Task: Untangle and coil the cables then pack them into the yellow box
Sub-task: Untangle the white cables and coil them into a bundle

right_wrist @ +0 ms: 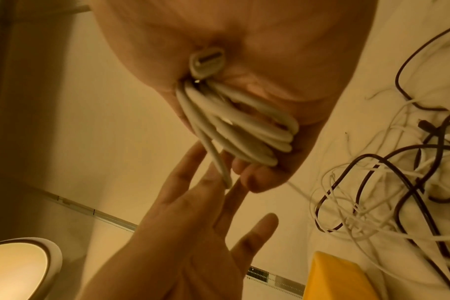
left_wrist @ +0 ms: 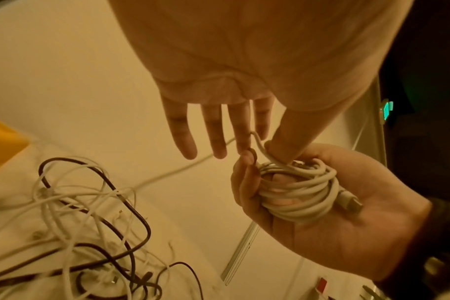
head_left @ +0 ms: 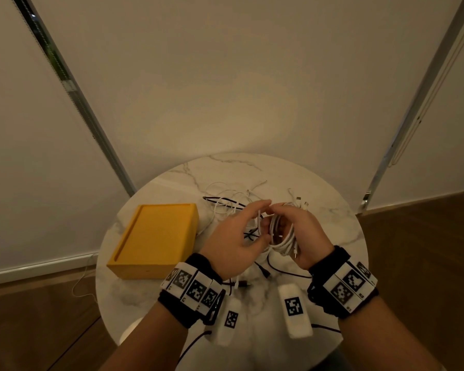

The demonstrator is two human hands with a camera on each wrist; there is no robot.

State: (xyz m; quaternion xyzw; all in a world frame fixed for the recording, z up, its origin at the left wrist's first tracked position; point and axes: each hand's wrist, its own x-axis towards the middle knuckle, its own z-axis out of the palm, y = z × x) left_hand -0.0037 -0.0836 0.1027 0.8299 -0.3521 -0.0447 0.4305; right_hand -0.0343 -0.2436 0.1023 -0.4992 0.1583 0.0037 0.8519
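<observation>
My right hand grips a coil of white cable above the table's middle, its fingers curled round the loops. A USB plug lies on the palm. My left hand faces it with its fingers nearly straight. The coil's loose strand is pinched between thumb and fingers and runs off to the table. The yellow box lies at the left of the table, a flat yellow face up. A tangle of white and black cables is spread behind and under my hands.
The table is a small round marble table against a white wall, with wooden floor around it. Black cables trail under my wrists toward the near edge. A thin white wire hangs to the floor at the left.
</observation>
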